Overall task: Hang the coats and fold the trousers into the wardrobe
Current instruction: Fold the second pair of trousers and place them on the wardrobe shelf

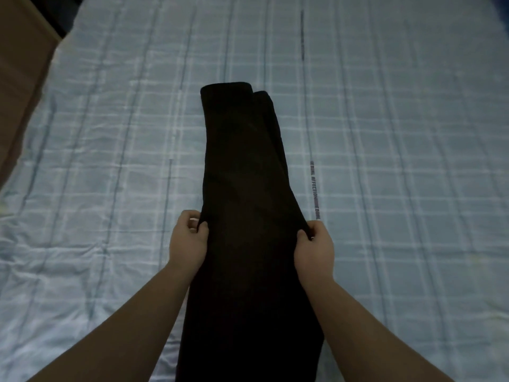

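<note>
A pair of black trousers [242, 166] lies lengthwise down the middle of the bed, legs together, the leg ends at the far end and the near part running out of the frame's bottom. My left hand [188, 241] pinches the trousers' left edge about halfway along. My right hand [315, 248] pinches the right edge at the same height. Both forearms reach in from the bottom of the view.
The bed [385, 133] is covered with a light blue checked sheet, somewhat wrinkled at the left. A brown wooden panel [22, 59] stands at the upper left beside the bed. No coats or hangers are in view.
</note>
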Available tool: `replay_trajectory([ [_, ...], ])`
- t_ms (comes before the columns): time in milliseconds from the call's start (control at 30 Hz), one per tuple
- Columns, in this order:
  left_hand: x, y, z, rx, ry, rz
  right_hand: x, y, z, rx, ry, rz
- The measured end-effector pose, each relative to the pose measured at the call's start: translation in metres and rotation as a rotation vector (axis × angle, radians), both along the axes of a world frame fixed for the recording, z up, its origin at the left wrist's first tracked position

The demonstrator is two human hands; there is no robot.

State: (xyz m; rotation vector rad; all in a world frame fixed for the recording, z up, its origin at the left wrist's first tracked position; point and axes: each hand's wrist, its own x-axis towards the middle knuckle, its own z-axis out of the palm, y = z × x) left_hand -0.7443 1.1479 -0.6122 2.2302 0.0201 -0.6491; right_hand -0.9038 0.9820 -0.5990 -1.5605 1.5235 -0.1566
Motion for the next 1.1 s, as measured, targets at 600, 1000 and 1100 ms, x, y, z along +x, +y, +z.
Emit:
replay_trajectory([
  [600,0.07,-0.061,-0.011,-0.122,0.211,0.041,0.089,-0.052,-0.016,0.03,0.027,0.221],
  [1000,0.152,-0.118,-0.024,-0.277,0.222,0.071,0.19,-0.117,-0.027,-0.007,-0.115,0.132],
  [1100,0.158,-0.132,-0.016,-0.278,0.208,0.003,0.19,-0.122,-0.027,-0.107,-0.141,0.101],
])
